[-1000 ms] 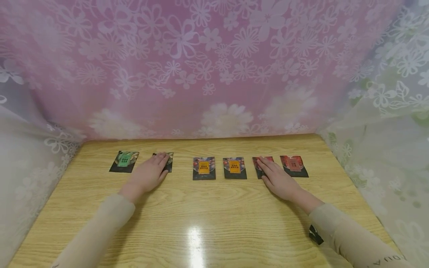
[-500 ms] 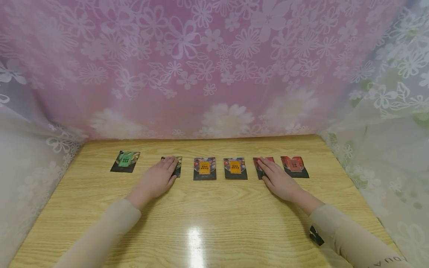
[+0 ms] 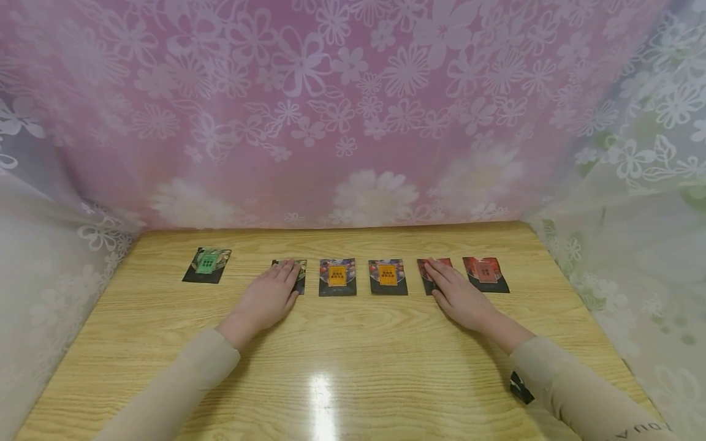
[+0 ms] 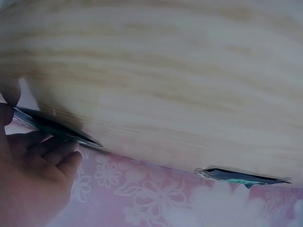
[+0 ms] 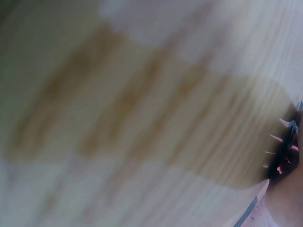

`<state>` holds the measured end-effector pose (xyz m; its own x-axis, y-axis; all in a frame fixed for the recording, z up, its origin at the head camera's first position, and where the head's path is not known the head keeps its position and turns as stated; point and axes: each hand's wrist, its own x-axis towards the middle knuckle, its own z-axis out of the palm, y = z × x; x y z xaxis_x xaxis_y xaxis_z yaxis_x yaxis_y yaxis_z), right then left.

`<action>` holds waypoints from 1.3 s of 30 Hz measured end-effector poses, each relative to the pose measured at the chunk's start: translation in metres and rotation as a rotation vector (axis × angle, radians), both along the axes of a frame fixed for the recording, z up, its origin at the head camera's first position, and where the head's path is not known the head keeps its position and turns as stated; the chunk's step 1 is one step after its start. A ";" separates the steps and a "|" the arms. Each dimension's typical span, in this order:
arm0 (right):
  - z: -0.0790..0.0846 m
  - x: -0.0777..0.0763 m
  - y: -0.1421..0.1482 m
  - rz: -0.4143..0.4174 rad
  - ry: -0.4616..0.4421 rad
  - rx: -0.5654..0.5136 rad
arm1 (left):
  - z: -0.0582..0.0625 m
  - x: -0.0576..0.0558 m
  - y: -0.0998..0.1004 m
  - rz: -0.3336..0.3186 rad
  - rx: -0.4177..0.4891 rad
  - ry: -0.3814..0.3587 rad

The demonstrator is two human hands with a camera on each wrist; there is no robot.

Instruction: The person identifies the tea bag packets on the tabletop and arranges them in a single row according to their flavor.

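Observation:
Flat black sachets with coloured labels lie in a row in the head view. My left hand rests, fingers extended, on a dark green-patterned sachet, covering most of its front. Under the fingers of my right hand is a red-and-black sachet, partly hidden. Between the hands lie two orange-labelled sachets, a left one and a right one. Beside the right hand is another red sachet. A green-labelled sachet sits apart at the far left.
A wooden table bears the row near its back edge. Pink floral cloth hangs behind, with pale floral cloth at the sides. Near the right sleeve a small black-and-white item shows partly.
My left hand has slid the green-patterned sachet to the right, closer to the orange-labelled ones and away from the far-left green sachet. The right hand has stayed in place.

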<state>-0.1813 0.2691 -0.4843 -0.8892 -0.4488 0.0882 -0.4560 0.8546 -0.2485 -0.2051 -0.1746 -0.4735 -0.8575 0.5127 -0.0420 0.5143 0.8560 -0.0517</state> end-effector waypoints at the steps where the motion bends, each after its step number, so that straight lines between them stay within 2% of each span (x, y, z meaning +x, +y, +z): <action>1: 0.000 0.000 0.001 -0.004 -0.010 0.002 | 0.000 0.000 0.000 0.001 0.001 0.003; 6: 0.000 -0.001 0.001 -0.008 -0.032 0.006 | -0.001 0.000 0.001 0.000 0.005 0.014; 13: 0.001 -0.001 -0.001 0.002 -0.006 0.003 | 0.001 0.001 0.001 0.000 0.013 0.016; 21: 0.000 -0.002 0.001 -0.013 -0.036 0.017 | 0.002 0.002 0.002 0.001 0.014 0.021; 29: 0.000 0.000 0.000 0.004 0.007 0.002 | 0.004 0.001 -0.001 -0.011 0.024 0.031; 34: -0.002 -0.001 0.002 0.018 0.036 -0.021 | 0.008 -0.003 -0.012 -0.016 0.045 0.052; 39: -0.005 -0.003 0.004 0.034 0.054 -0.014 | 0.007 -0.009 -0.036 0.012 0.083 0.054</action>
<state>-0.1843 0.2731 -0.4895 -0.8674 -0.4768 0.1425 -0.4976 0.8352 -0.2342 -0.2144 -0.2110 -0.4667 -0.8636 0.5020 0.0462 0.5022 0.8647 -0.0078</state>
